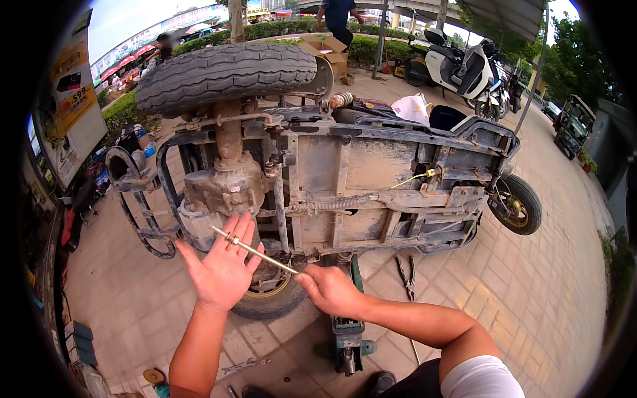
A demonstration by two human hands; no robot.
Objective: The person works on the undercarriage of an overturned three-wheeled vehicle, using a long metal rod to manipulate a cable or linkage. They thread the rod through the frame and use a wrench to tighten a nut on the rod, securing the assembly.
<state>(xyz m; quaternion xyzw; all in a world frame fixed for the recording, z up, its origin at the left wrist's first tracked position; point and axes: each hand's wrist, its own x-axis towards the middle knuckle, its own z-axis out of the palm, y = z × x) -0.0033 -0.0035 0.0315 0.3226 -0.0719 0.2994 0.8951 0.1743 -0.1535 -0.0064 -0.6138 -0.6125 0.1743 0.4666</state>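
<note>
My right hand (330, 290) is closed round one end of a long metal rod (267, 257) that slants up to the left. A nut (232, 239) sits near the rod's far end. My left hand (225, 273) is spread with the palm up, and the rod crosses in front of its fingers; whether they touch it I cannot tell. Just beyond both hands, a three-wheeled vehicle (381, 162) lies tipped on its side, showing its muddy underside. The axle housing (232, 182) is nearest to my left fingertips.
A green vise-like metal tool (348, 341) stands on the paving below my right hand. Long-handled pliers (407, 282) lie right of it, wrenches (240, 366) at the near left. One wheel (272, 302) rests low behind my hands. Scooters (458, 66) and a person (338, 20) are farther back.
</note>
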